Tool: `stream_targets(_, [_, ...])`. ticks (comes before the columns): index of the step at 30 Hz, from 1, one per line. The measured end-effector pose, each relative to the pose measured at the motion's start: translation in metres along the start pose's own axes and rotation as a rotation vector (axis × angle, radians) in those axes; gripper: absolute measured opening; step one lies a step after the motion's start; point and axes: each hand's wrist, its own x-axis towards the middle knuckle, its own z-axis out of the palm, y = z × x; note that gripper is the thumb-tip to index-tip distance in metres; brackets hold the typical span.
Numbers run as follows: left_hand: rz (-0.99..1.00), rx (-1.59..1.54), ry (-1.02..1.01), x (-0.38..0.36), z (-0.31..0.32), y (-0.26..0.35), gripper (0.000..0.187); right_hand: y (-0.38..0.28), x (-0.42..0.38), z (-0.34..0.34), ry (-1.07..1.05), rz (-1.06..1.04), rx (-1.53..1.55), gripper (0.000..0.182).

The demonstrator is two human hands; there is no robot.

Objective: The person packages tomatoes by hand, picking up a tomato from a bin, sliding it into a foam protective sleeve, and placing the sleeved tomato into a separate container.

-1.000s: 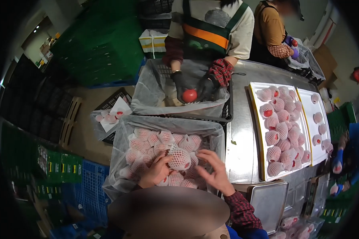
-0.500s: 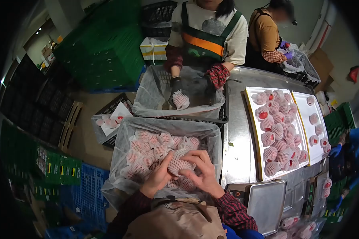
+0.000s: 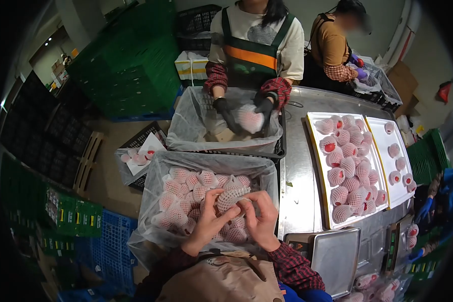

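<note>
Between my hands is a round fruit in a white foam net [image 3: 230, 199], lifted above the lined crate [image 3: 157, 211]. My left hand [image 3: 212, 220] cups it from the left, with the thumb pointing toward the right hand. The fingers of my right hand [image 3: 260, 216] are curled and pinch the net's right edge. The fruit's kind is hidden by the net. Beneath my hands, the crate holds many foam-netted fruits [image 3: 172, 186] inside a translucent plastic liner.
Across from me, a co-worker's gloved hands hold a netted fruit [image 3: 250, 119] over another lined crate [image 3: 186, 136]. On the metal table [image 3: 299, 166] to the right stand white trays [image 3: 321, 166] of netted red fruit and a metal pan [image 3: 337, 261]. A second co-worker [image 3: 332, 45] stands behind.
My right hand has turned and curled its fingers at the net's edge, and the fruit has tilted. The co-worker opposite has brought both gloved hands to their fruit.
</note>
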Motion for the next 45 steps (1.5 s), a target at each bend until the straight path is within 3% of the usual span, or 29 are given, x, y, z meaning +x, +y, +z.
stream_targets(2, [0.005,-0.013,0.036,0.003,-0.003,-0.006,0.049,0.003,-0.007,0.001,-0.021,-0.027,0.003,0.007])
stream_targets(4, [0.009,-0.023,0.071,0.004,-0.009,-0.002,0.055,0.002,-0.015,0.002,-0.089,0.380,0.294,0.007])
stream_targets(6, [-0.147,-0.234,-0.100,0.003,-0.016,0.012,0.057,0.006,-0.006,-0.004,-0.083,0.486,0.434,0.012])
stream_targets(8, [-0.235,-0.379,-0.152,-0.002,-0.020,0.012,0.061,0.017,0.001,-0.003,0.004,0.791,1.067,0.016])
stream_targets(13, [-0.387,-0.732,-0.220,-0.012,-0.033,0.000,0.069,0.046,0.001,-0.002,-0.084,0.828,0.978,0.017])
stream_targets(15, [-0.285,-0.721,-0.332,-0.012,-0.038,-0.006,0.075,0.056,-0.011,0.005,-0.075,0.757,0.919,0.016])
stream_targets(19, [-0.229,-0.692,-0.250,-0.013,-0.031,0.009,0.074,0.027,-0.014,0.000,-0.018,0.729,0.658,0.014])
stream_targets(21, [-0.260,-0.344,-0.145,-0.011,-0.024,0.025,0.072,0.016,-0.022,-0.003,-0.056,0.706,0.762,0.017])
stream_targets(22, [-0.264,-0.347,-0.147,-0.011,-0.017,0.024,0.072,0.010,-0.025,-0.005,-0.094,0.681,0.863,0.021])
stream_targets(24, [0.050,0.010,-0.068,-0.013,-0.002,0.020,0.067,0.000,-0.028,-0.006,-0.195,0.637,0.788,0.032])
stream_targets(25, [0.158,0.429,-0.060,-0.014,-0.003,0.017,0.063,-0.002,-0.028,-0.001,-0.176,0.617,0.818,0.036])
stream_targets(28, [0.311,0.221,-0.012,-0.010,0.012,0.038,0.062,-0.008,-0.018,-0.003,-0.098,0.721,1.084,0.045])
stream_targets(30, [0.257,0.384,0.045,-0.016,-0.007,0.038,0.060,-0.002,-0.013,-0.014,-0.165,0.897,1.494,0.050])
stream_targets(32, [0.235,0.543,-0.024,-0.016,-0.015,0.047,0.055,0.002,-0.013,-0.015,-0.196,0.847,1.465,0.053])
stream_targets(35, [0.168,0.492,-0.024,-0.014,-0.016,0.031,0.055,-0.003,-0.012,-0.015,-0.170,0.777,1.359,0.054])
stream_targets(37, [0.154,0.439,-0.004,-0.014,-0.009,0.030,0.057,-0.004,-0.012,-0.017,-0.237,0.629,1.045,0.047])
stream_targets(38, [0.113,0.474,-0.014,-0.015,-0.004,0.035,0.058,-0.007,-0.010,-0.020,-0.249,0.628,1.048,0.047])
stream_targets(40, [0.088,0.516,0.029,-0.015,0.001,0.038,0.061,-0.016,-0.002,-0.021,-0.321,0.182,0.328,0.039])
stream_targets(42, [0.056,0.703,-0.002,-0.016,-0.002,0.033,0.058,-0.017,-0.007,-0.018,-0.278,0.220,0.217,0.039])
stream_targets(44, [0.031,0.455,0.000,-0.014,-0.006,0.032,0.057,-0.007,-0.014,-0.015,-0.215,0.411,0.304,0.038])
stream_targets(45, [0.018,0.071,-0.043,-0.013,-0.005,0.026,0.055,-0.006,-0.012,-0.015,-0.137,0.616,0.517,0.036])
